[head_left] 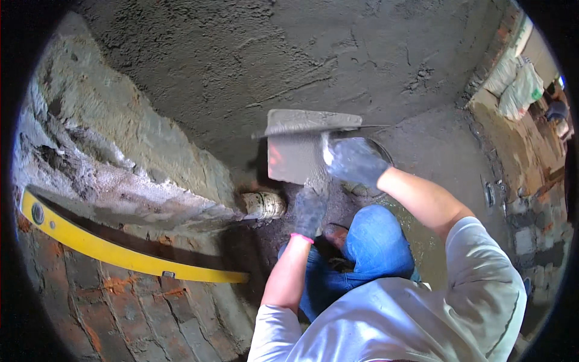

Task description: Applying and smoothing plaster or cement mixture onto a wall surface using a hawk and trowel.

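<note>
R hand [357,161] is closing round the trowel's [301,131] grip, fingers wrapped & partly blurred; a white bit is showing at the knuckles. Blade is running out past the fist on both sides, mostly to the L, showing nearly edge-on as a thin dark line. It's crossing the board [294,163] approx. a third of the way down; can't tell if it's touching.

L hand [309,211] is clamping on the board at its lower edge, nr the lower R corner; exact finger placement isn't showing, w/ grey mortar caking the spot. So the board is lying just beyond the L fist, mostly up & to the L of it, and to the L of the R fist. Its face is carrying a grey smear, thicker along the top. Both hands are wearing dark gloves, L one w/ a pink cuff [303,238].

Under the R hand a round rim [386,152] is peeking out, mostly hidden. Just L of the L hand, a pale pipe [265,205] is sticking out by the foot of a rough ledge [120,133]. Jeans knee [380,238] is bending up nr the hands, person crouching.

Farther out: a yellow level [132,254] is lying along the brickwork [120,308], lower L. Wall [199,60] beyond the board is showing grey mortar, rough L, smoother R. Pale sacks [520,90] are sitting far R.
</note>
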A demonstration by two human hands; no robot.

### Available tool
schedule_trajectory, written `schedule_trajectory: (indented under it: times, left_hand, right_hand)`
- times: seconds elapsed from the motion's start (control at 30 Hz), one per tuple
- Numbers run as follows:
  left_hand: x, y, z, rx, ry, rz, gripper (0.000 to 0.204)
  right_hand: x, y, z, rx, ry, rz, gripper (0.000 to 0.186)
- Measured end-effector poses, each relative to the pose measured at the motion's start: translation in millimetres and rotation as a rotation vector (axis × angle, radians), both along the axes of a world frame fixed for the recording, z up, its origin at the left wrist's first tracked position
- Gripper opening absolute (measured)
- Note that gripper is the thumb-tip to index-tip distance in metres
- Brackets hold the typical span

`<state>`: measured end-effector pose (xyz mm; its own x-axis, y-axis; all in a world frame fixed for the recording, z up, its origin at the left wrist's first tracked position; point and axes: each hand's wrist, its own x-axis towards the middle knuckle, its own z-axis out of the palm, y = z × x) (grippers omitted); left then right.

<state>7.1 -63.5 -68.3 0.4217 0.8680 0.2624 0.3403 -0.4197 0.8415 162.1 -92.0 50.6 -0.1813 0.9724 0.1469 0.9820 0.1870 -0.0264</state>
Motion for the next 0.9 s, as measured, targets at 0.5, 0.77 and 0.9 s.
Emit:
schedule_trajectory:
  times: [0.5,0.77,0.9]
  left_hand:
    - [-47,46,4,0.051,0.671,-0.373,0.037]
    - [-18,10,-94,-0.79,-0.282,0.018,0.013]
    - [1,21,-59,-0.982,-0.411,0.142,0.005]
  right_hand:
    - [124,37,-58,0.494,-0.12,0.099,0.036]
    - [72,130,-15,0.06,-0.228,-0.017,0.021]
    - [46,144,33,0.049,-0.233,0.091,0.025]
